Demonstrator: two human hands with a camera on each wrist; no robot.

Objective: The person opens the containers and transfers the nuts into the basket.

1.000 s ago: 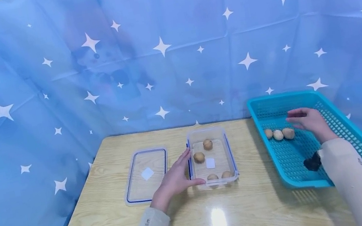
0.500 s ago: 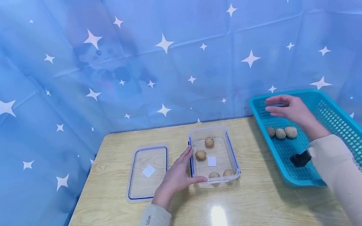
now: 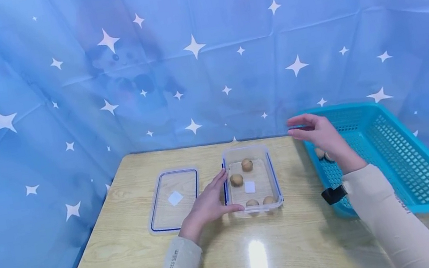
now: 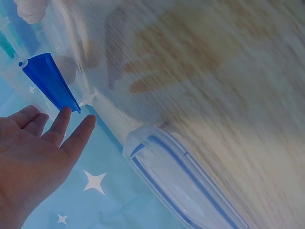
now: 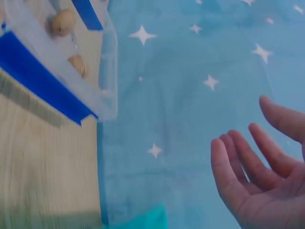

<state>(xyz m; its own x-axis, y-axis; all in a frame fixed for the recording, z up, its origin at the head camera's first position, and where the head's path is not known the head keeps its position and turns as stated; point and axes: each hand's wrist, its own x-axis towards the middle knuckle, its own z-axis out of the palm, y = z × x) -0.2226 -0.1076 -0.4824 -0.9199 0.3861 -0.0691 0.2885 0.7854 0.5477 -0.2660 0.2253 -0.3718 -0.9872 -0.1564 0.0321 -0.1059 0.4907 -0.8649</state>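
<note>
Clear plastic lid (image 3: pixel 171 212) lies at left; nearer to you, your left sleeve (image 3: pixel 180 264) surely reads only "Lets". Your left hand (image 3: pixel 208 207), straight-fingered and grasping nothing, touches the left side of the clear box (image 3: pixel 260 176), which runs lengthwise away from you with four walnut-like balls (image 3: pixel 237 180) inside. Your right hand (image 3: pixel 324 136), relaxed and empty, hangs farther from this box, to its right, by the turquoise basket (image 3: pixel 406 157).

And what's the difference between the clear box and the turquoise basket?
The clear box is see-through with blue flaps, while the turquoise basket is one colour and pierced with holes. The turquoise basket is also clearly larger than the clear box. Both are open-topped and hold small, roundish brown things.
</note>
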